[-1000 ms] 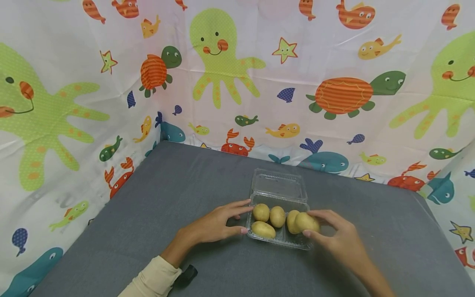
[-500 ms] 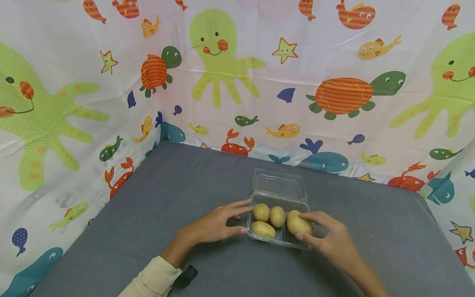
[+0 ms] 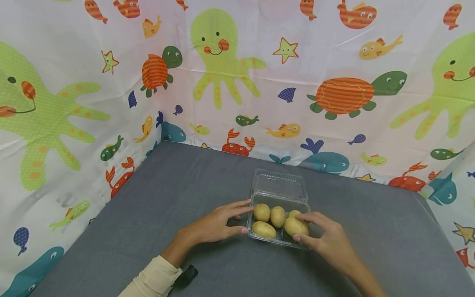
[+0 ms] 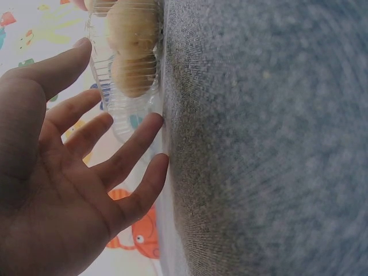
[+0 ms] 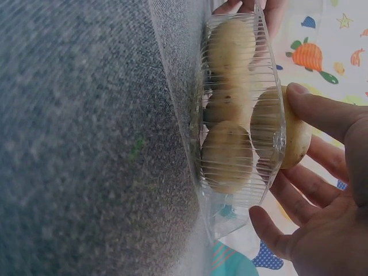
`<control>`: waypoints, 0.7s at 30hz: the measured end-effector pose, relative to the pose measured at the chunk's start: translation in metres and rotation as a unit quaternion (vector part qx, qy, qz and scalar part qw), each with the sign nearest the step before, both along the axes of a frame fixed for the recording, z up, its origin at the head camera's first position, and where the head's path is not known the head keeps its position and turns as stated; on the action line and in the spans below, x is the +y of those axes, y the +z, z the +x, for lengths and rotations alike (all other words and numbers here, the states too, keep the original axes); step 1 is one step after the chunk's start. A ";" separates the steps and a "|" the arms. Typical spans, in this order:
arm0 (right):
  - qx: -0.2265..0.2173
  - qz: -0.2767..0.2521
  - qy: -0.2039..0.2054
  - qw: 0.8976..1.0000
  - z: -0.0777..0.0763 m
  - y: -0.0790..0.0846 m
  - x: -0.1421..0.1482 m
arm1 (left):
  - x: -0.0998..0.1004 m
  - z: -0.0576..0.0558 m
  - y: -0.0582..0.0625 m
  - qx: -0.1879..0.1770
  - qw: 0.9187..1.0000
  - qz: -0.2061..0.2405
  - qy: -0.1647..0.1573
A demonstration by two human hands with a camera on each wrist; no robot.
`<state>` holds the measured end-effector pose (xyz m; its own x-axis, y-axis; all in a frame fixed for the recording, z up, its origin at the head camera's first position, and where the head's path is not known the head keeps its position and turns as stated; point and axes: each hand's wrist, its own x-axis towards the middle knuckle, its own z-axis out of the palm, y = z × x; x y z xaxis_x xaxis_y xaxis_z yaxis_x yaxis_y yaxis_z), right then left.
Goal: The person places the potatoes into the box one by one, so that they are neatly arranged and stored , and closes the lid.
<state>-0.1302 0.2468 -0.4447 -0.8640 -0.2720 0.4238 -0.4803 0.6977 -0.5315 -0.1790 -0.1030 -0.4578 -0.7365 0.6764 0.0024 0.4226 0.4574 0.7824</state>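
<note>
A clear plastic clamshell box [image 3: 279, 241] stands on the grey table, its lid [image 3: 280, 184] folded back. Three potatoes [image 3: 263, 229] lie in its left part, and another potato [image 3: 295, 213] sits at the back right. My right hand [image 3: 328, 237] pinches a further potato [image 3: 297, 227] between thumb and fingers, over the box's right part. In the right wrist view that held potato [image 5: 297, 135] is at rim height, above the others. My left hand [image 3: 213, 222] is at the box's left side, fingers spread, fingertips right at the wall. The left wrist view shows those fingers [image 4: 141, 141] extended.
Grey cloth covers the table [image 3: 178, 177]. A white curtain [image 3: 252, 90] printed with sea animals rises behind it and along both sides. A beige sleeve [image 3: 154, 277] with a dark strap [image 3: 185, 276] is on the left forearm.
My right hand has moved left with the potato, from the box's right edge to over its right part, partly covering the potato behind. The left hand has stayed still.
</note>
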 end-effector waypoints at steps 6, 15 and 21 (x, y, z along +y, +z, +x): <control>-0.008 -0.003 0.006 1.000 -0.001 -0.001 -0.001 | 0.000 0.000 0.000 -0.001 1.000 0.001 -0.001; -0.027 -0.014 0.027 0.999 -0.002 -0.003 -0.003 | 0.000 0.000 -0.001 0.002 1.000 -0.002 0.001; -0.057 -0.004 0.028 0.998 -0.002 -0.002 -0.003 | 0.000 -0.001 -0.002 0.004 1.000 -0.002 0.000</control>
